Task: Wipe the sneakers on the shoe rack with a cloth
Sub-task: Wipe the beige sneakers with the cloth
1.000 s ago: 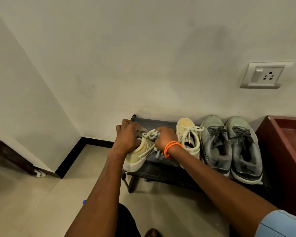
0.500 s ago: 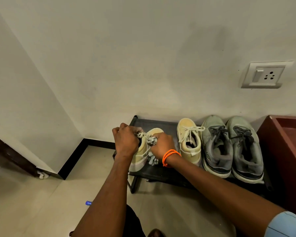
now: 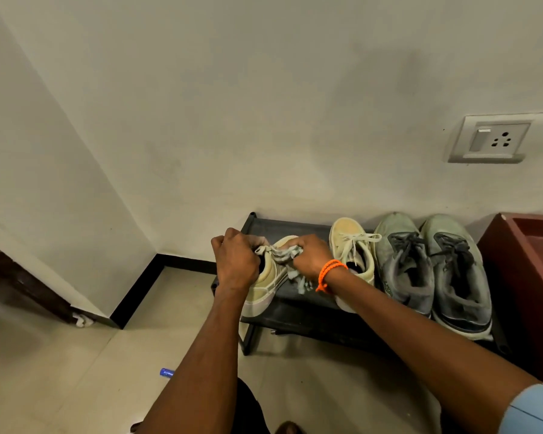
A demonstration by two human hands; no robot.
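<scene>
My left hand (image 3: 236, 263) grips the collar of a pale yellow canvas sneaker (image 3: 268, 281), fingers curled around its upper edge, and holds it tilted with the heel low, over the 9 o'clock end of the shoe rack (image 3: 298, 311). My right hand (image 3: 311, 256) is curled around a crumpled grey cloth (image 3: 284, 255), pressing it against the sneaker's lace area; a frayed tail of the cloth hangs below my wrist. A braided orange wristband (image 3: 329, 272) circles that wrist.

The rack is a low black frame with a flat dark shelf. On it, at 3 o'clock from the held shoe, sits the matching yellow sneaker (image 3: 353, 255), flat, with cream laces and a pale rubber sole. Just beside it stands a pair of grey-green mesh running shoes (image 3: 430, 270) with dark laces and worn, padded interiors.

A dark red wooden cabinet (image 3: 527, 277) adjoins the rack at 3 o'clock. A white rectangular wall socket (image 3: 492, 139) is mounted at 1 o'clock. A small blue cylindrical object (image 3: 166, 372) lies on the smooth beige floor tiles at 7 o'clock.
</scene>
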